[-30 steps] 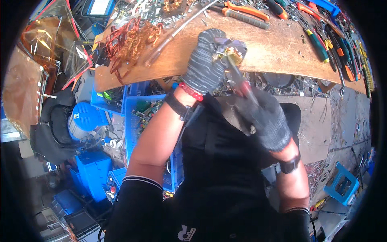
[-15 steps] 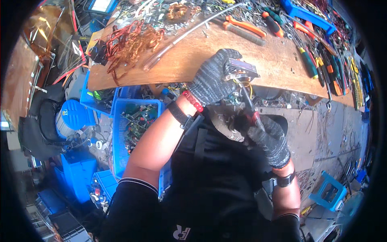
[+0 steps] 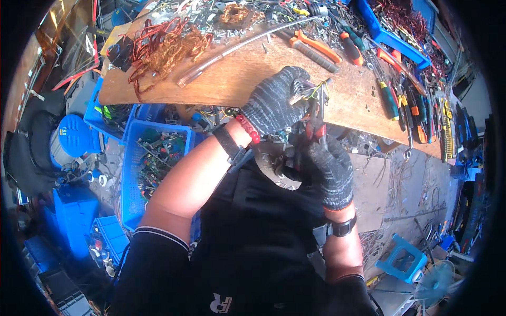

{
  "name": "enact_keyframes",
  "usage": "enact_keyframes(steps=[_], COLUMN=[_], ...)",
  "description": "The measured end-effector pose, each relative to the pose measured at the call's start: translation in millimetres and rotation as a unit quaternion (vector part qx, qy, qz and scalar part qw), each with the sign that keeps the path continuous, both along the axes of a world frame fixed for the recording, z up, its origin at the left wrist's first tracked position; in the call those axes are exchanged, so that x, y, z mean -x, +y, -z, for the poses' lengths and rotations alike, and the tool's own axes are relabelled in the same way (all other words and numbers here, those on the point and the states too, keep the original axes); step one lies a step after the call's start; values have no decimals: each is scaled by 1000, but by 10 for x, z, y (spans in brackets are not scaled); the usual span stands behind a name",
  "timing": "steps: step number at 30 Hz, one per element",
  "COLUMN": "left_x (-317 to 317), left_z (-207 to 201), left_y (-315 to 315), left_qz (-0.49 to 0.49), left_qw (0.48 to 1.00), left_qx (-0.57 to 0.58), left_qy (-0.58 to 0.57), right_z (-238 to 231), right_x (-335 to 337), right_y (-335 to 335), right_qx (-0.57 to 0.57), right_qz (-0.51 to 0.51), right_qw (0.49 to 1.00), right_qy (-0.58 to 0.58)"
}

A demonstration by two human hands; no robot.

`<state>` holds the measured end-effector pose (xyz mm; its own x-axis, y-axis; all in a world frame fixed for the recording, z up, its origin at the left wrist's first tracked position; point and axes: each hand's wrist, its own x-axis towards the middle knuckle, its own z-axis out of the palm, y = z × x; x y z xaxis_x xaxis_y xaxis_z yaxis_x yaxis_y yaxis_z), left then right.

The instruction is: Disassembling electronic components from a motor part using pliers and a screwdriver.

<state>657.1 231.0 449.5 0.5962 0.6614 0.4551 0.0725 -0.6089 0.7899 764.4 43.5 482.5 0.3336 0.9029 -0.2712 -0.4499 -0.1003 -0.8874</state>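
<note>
In a grey knitted glove, my left hand (image 3: 276,100) is closed around a small metal electronic part (image 3: 301,92) over the near edge of the bench. A thin yellow-green wire (image 3: 317,91) sticks out of this part. My right hand (image 3: 332,168), gloved the same way, grips red-handled pliers (image 3: 321,131) from below. Their narrow metal jaws point up and lie beside the part, at the wire. Whether the jaws pinch the wire is too small to tell. Fingers of both hands partly hide the part and the handles.
On the wooden bench (image 3: 226,87) lie tangled copper wire (image 3: 168,52), a long metal rod (image 3: 242,50), orange-handled pliers (image 3: 316,50) and several screwdrivers at the right. A blue crate (image 3: 126,174) of circuit boards stands below left. A blue stool (image 3: 403,258) sits at lower right.
The part in my left hand has turned, so its flat face no longer shows. My right hand has brought the pliers up beside it. The whole view has shifted slightly.
</note>
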Motion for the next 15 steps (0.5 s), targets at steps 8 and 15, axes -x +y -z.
enact_keyframes(steps=[8,15], left_x=[9,-2], left_z=[12,158], left_y=[-41,54], left_qz=[-26,38], left_qw=[1000,995], left_qx=[-7,-94], left_qy=[11,17], right_z=[-113,-232], right_x=[-182,-203], right_y=[-62,185], right_qx=[16,-19], right_qz=[-47,-81], right_qw=[990,950], right_qy=[-133,-302])
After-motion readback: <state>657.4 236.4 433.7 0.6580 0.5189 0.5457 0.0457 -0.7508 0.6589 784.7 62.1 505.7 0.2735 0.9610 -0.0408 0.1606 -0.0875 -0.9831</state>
